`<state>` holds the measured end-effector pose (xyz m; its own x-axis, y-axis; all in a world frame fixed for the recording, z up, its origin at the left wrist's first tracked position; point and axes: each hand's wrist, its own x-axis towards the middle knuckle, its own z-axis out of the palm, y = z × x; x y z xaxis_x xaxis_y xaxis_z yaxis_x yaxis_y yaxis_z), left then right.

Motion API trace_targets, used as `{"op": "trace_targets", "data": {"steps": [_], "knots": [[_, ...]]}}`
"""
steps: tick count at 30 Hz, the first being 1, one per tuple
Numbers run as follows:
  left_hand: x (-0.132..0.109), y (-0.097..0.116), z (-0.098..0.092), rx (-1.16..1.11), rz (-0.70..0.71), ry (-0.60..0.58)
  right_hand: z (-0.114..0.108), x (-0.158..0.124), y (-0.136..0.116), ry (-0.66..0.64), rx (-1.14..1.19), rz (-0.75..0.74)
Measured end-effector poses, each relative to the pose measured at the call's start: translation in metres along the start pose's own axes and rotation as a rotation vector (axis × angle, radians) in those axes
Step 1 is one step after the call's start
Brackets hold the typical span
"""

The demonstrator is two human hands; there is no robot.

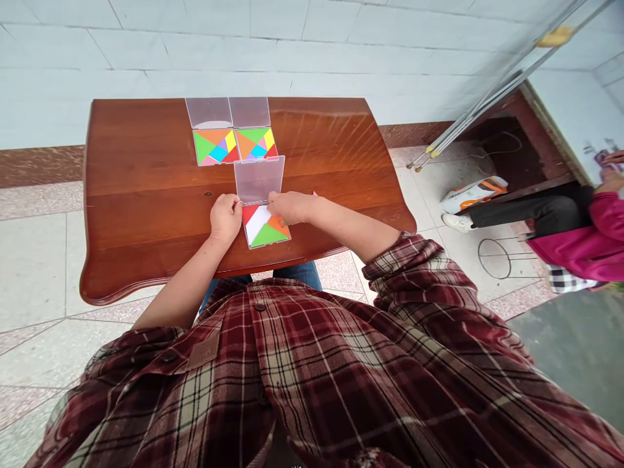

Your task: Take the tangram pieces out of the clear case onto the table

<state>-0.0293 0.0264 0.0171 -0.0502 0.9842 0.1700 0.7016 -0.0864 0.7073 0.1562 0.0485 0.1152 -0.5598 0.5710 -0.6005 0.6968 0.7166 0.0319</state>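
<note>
In front of me on the table, a clear plastic tangram case (270, 244) lies with its lid (259, 181) raised. Inside it are a green triangle (269, 235), an orange piece (277, 224) and a red piece (249, 212), with a white gap between them. My left hand (225, 217) is closed, thumb and finger at the case's left edge by the hinge. My right hand (291, 207) reaches over the case's upper right part, fingers curled down; what they hold is hidden. A small pinkish-red piece (314, 194) peeks out behind my right forearm.
Two filled tangram cases, one left (214, 147) and one right (257, 142), stand with lids up near the wooden table's (146, 195) back edge. Crutches (468, 117) lean at the right. Beyond sits a person in a pink sleeve (575, 240), near a box (475, 194).
</note>
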Motion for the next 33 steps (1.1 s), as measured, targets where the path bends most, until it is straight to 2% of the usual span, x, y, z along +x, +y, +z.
{"op": "trace_targets", "data": {"steps": [5,11,15,19,26,33], "knots": [[0.0,0.0,0.0,0.005,-0.007,0.005,0.004,0.008,0.006,0.057,0.056,-0.02],[0.001,-0.002,0.001,0.026,0.004,-0.003,0.003,0.014,0.006,0.035,0.068,-0.048],[0.001,-0.005,0.001,0.029,0.014,0.008,-0.001,0.019,0.003,0.057,0.055,-0.088],[0.001,-0.005,0.002,0.02,0.016,0.011,0.004,0.024,0.008,0.093,0.081,-0.13],[0.0,-0.003,0.001,0.024,0.003,0.008,0.019,0.032,0.029,0.081,0.33,-0.228],[0.0,-0.004,0.001,0.033,-0.01,-0.001,0.012,0.02,0.042,0.114,0.565,-0.173]]}}
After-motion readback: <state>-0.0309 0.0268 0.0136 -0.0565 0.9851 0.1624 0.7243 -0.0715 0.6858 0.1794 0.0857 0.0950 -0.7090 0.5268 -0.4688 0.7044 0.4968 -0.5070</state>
